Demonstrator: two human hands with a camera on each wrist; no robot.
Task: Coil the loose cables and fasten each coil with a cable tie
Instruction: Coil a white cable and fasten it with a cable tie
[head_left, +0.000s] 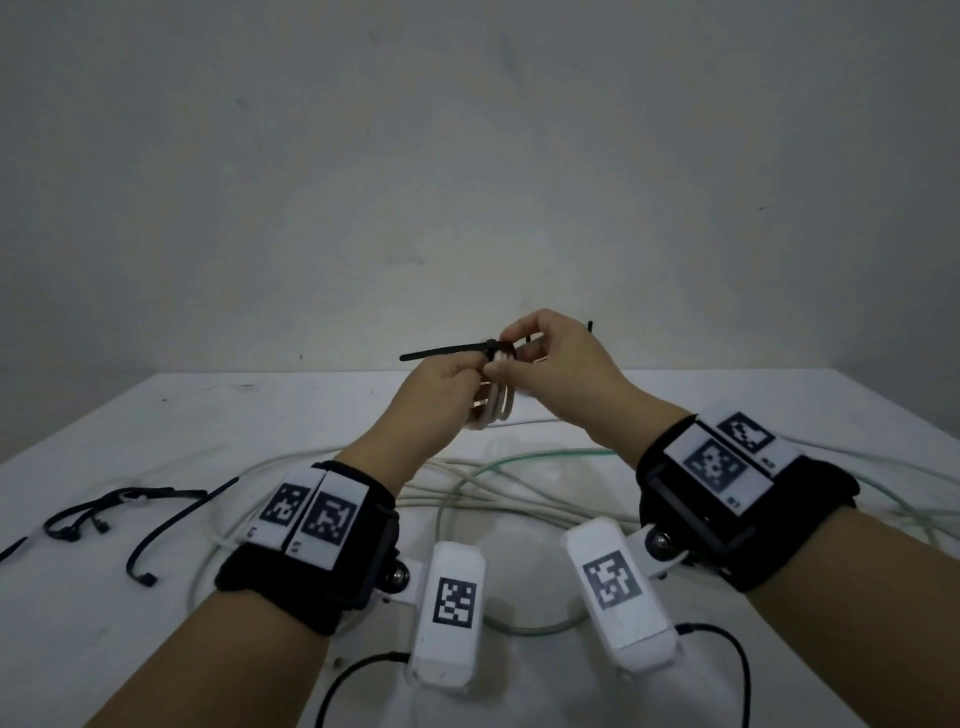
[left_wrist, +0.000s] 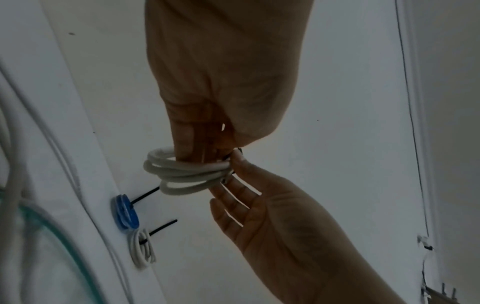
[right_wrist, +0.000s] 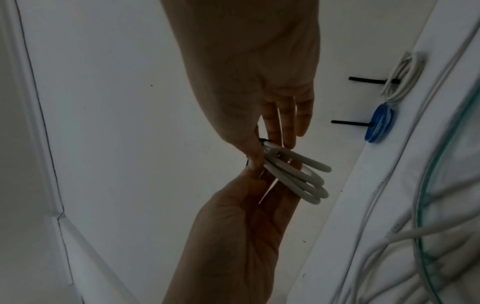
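Observation:
Both hands are raised above the table, holding a small white cable coil between them. A black cable tie is looped round the top of the coil, its tail pointing left. My left hand grips the coil, with its fingers through the loops. My right hand pinches the tie at the coil's top with thumb and forefinger; its other fingers are spread. In the right wrist view the right hand comes from above and the left hand holds the coil from below.
At the table's far edge lie a tied blue coil and a tied white coil, black tails sticking out. Loose white and green cables sprawl under my wrists. Spare black ties lie at the left of the white table.

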